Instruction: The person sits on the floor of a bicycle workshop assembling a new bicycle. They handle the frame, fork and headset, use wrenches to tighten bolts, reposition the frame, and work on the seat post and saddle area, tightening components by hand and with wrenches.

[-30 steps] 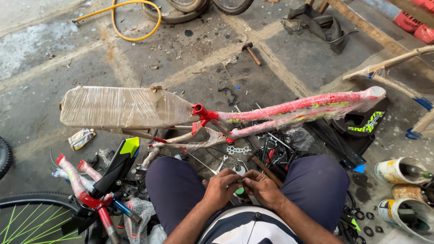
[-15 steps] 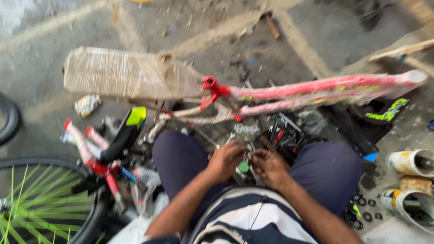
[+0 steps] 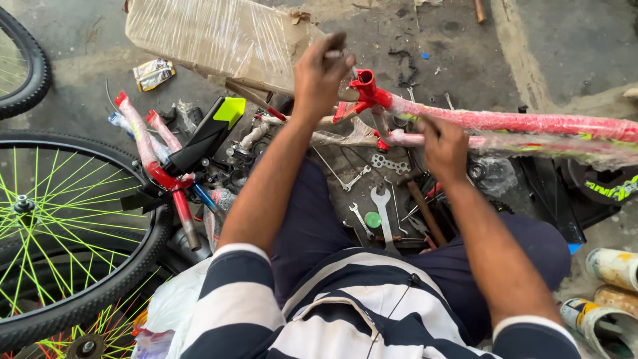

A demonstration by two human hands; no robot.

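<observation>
Gripping red bike frame [image 3: 505,123] | left hand [image 3: 322,73] above seat clamp, fingers curled | right hand [image 3: 442,143] on tube

Bike frame [image 3: 505,123] across top; wheel [image 3: 60,233] left; wrenches [image 3: 372,206] btwn legs; cans [image 3: 608,292] right.

Even daylight, soft shadows, sharp centre.
Plastic wrap on the red bike frame [image 3: 505,123] is glinting faintly; raised left hand [image 3: 321,74] is blurring slightly at the fingertips; concrete floor [image 3: 565,46] is showing no hard shadows; wheel [image 3: 73,219] is bending at the left edge.
</observation>
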